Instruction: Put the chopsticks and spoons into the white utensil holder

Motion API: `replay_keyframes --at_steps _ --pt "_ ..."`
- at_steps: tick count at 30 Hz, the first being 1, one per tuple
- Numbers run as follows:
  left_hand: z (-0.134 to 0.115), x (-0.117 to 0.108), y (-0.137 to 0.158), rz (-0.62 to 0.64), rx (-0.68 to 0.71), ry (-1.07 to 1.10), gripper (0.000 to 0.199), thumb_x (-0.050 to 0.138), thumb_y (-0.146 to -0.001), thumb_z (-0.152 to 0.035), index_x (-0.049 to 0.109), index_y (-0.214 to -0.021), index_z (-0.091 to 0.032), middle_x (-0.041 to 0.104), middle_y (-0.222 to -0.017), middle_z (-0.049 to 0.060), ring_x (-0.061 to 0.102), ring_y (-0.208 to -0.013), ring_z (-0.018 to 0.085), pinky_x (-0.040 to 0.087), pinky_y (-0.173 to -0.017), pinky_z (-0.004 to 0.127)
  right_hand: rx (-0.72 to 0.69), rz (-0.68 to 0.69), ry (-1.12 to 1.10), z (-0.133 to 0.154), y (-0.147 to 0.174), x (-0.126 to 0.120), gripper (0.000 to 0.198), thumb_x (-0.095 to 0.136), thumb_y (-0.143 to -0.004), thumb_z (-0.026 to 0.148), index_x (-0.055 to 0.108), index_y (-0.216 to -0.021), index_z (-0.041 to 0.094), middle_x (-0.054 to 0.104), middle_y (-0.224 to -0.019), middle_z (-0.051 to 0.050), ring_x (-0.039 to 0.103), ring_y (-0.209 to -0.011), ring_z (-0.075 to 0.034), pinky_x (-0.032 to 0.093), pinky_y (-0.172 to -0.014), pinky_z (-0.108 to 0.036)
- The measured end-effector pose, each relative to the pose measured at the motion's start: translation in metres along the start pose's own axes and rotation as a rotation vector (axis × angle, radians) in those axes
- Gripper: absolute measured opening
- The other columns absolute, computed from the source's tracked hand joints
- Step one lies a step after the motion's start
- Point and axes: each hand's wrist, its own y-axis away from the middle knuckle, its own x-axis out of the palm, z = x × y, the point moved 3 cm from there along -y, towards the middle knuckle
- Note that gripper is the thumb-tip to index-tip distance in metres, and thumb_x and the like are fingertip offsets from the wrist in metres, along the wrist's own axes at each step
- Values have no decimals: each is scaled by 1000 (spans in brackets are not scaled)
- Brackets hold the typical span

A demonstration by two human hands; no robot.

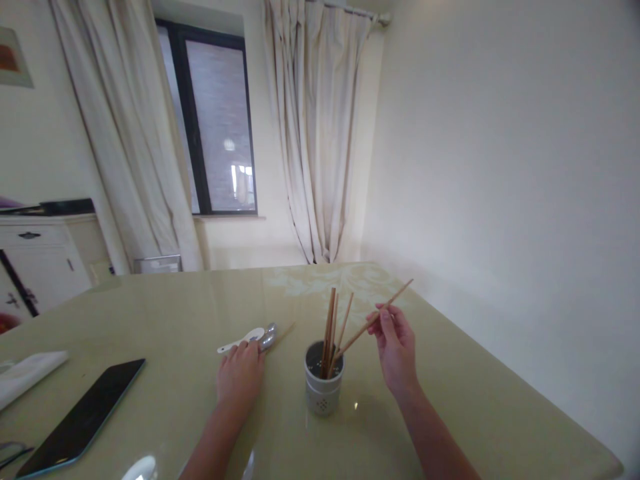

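My right hand pinches a wooden chopstick between thumb and fingers. The chopstick slants down to the left, its lower end at the mouth of a grey utensil holder. Several other chopsticks stand in that holder, which has small holes in its side. My left hand lies palm down on the table, fingers forward, over the handles of shiny metal spoons. A white spoon lies just past its fingertips. Beside the metal spoons rests a thin, light-coloured stick, partly hidden.
A dark-screened tablet or phone lies at the left of the glossy table, near a white object. Glasses are cut off at the lower left. A wall runs along the table's right side.
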Motion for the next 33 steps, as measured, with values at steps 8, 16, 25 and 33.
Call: replay_keyframes --at_steps 8,16,25,33 --pt "-10 5 -1 -18 115 169 21 50 -100 -25 69 -96 -19 75 -110 13 68 -110 31 49 -97 42 72 243 187 -16 23 22 58 66 -92 73 76 -75 18 66 -66 -4 56 -60 -17 45 -57 -29" --pt "-55 5 13 87 269 863 22 45 -100 -37 62 -100 -23 76 -92 7 71 -86 24 53 -79 36 366 357 205 -70 30 32 62 78 -71 80 70 -68 19 65 -59 -1 56 -54 -16 43 -55 -27" --pt "-45 1 5 -23 260 750 30 44 -102 -32 71 -108 -22 78 -112 11 72 -106 26 54 -97 40 174 142 216 -48 14 21 56 74 -82 76 68 -89 21 74 -83 -6 66 -70 -21 52 -63 -31" --pt "6 -1 -1 -58 -53 6 30 47 -104 -25 69 -123 -20 73 -124 14 66 -118 32 49 -95 41 -183 -296 29 15 -15 -28 44 70 -93 65 66 -101 22 55 -67 6 47 -53 -12 37 -50 -23"
